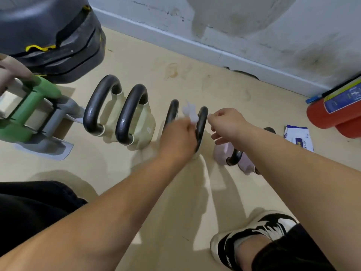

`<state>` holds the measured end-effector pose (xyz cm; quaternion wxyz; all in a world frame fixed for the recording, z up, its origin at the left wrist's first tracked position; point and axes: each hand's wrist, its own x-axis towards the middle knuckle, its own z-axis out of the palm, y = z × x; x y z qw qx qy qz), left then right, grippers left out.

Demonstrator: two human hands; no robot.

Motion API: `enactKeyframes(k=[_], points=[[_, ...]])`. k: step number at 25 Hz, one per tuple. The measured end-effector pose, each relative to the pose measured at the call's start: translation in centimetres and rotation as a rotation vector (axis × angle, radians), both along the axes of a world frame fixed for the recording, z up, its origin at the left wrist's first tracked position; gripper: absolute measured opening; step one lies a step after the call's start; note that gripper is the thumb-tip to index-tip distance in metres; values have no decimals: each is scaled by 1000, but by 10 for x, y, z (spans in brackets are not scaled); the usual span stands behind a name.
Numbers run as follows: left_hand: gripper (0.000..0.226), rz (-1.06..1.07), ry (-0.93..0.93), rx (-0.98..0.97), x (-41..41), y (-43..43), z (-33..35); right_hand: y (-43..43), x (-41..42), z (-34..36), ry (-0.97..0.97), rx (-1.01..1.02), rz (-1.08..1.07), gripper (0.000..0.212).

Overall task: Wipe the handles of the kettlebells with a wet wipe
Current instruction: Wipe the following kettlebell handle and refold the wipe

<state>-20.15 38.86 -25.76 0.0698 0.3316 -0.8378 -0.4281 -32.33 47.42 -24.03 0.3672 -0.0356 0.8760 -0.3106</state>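
Note:
Several kettlebells with black handles stand in a row on the beige floor. Two cream ones (pixel 145 130) are at the left, then a third handle (pixel 172 112) and a fourth handle (pixel 202 124). A pink kettlebell (pixel 222 151) sits at the right end. My left hand (pixel 179 137) is against the fourth handle and grips a white wet wipe (pixel 189 113) that sticks up beside it. My right hand (pixel 226 124) is just right of that handle, thumb and forefinger pinching what looks like the wipe's other end.
A green and grey dumbbell set (pixel 29 114) lies at the far left under another person's hand (pixel 11 71). A black bag (pixel 48 36) stands behind it. A wipe pack (pixel 298 137) and a red fire extinguisher (pixel 332 116) lie by the wall. My shoe (pixel 254 237) is at the bottom right.

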Motion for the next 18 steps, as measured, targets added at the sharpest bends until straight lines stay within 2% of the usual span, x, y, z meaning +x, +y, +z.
enactKeyframes(k=[1,3,6,7,9,10,12,13,14,15,16,18], points=[[25,-49,-50,79,0,14,-12,-2,-6,-8,32,-13,24,41],[25,-3,-60,202,5,38,-31,-5,-13,-25,111,-57,97,41],[27,110,-112,294,-22,38,-36,-8,-36,-40,224,-114,95,21],[26,170,-140,434,-41,26,-40,-9,-45,-40,229,-123,109,20],[23,281,-103,889,-75,-3,-36,-13,-58,-35,205,-119,176,22],[22,305,-102,1050,-89,-13,-32,-13,-62,-32,178,-127,179,23],[26,177,-104,950,-88,-14,-38,-12,-65,-33,132,-162,161,21],[32,113,-105,784,-69,-5,-42,-11,-66,-34,125,-170,155,19],[37,118,-84,604,-47,7,-44,-10,-66,-35,126,-173,153,18],[39,165,-43,510,-22,18,-45,-11,-67,-36,125,-172,154,17],[39,191,26,476,3,27,-44,-13,-68,-38,121,-171,145,17],[41,215,20,469,19,29,-48,-18,-69,-41,113,-184,115,15]])
